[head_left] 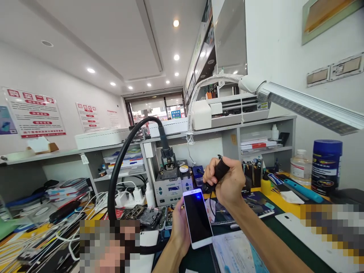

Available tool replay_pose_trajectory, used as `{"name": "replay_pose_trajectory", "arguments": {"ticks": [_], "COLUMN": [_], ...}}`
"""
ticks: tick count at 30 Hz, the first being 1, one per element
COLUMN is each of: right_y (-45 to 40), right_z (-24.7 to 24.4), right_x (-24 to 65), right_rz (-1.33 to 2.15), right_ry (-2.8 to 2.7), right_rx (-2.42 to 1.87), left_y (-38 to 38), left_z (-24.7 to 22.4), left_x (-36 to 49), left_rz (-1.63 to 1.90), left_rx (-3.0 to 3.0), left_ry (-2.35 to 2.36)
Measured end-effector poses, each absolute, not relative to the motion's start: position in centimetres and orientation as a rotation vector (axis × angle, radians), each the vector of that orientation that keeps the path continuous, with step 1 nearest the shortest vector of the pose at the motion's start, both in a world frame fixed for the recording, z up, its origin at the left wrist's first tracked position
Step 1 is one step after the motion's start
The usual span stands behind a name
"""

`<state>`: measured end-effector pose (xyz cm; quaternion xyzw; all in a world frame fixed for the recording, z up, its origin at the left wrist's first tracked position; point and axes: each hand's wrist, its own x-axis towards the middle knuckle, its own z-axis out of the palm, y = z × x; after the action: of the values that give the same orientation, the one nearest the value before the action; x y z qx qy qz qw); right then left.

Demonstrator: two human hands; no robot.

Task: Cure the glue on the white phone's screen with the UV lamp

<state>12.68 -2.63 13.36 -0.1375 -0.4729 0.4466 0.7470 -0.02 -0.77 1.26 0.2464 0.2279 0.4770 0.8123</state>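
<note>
The left hand [180, 225] is holding a white phone [198, 220] by its left side. The phone is in the middle of the scene, near the person, with its dark screen facing up and leaning back a bit. A blue glow shines near the top of the screen.

The right hand [233, 182] is curled tight around a short black tool [221, 170]. It is up high, to the right of the phone and a little farther away. The tool and the phone look apart.

Below them is the table [280, 206], with a yellow top and a dark green mat [277, 233]. A sheet of paper [231, 248] lies just right of the phone. On the far side stands a grey machine [167, 193], and a fat black hose [112, 174] bends over to the near left. Dark phone parts [142, 216] sit left of the phone. Lots of wires [93, 201] are piled on the left. On the right are a clear bottle [300, 168] and a big blue tub [327, 163], with a long lamp [313, 106] above them.
</note>
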Motion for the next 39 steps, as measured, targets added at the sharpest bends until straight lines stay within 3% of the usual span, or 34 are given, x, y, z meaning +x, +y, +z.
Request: {"name": "replay_pose_trajectory", "arguments": {"ticks": [39], "right_y": [0.3], "right_z": [10.7], "right_x": [11.3], "right_rz": [1.093], "right_ry": [-1.028], "right_rx": [-0.349], "left_y": [-0.2], "left_z": [1.0], "left_x": [-0.1], "left_rz": [1.059], "left_rx": [0.522], "left_ry": [0.512]}}
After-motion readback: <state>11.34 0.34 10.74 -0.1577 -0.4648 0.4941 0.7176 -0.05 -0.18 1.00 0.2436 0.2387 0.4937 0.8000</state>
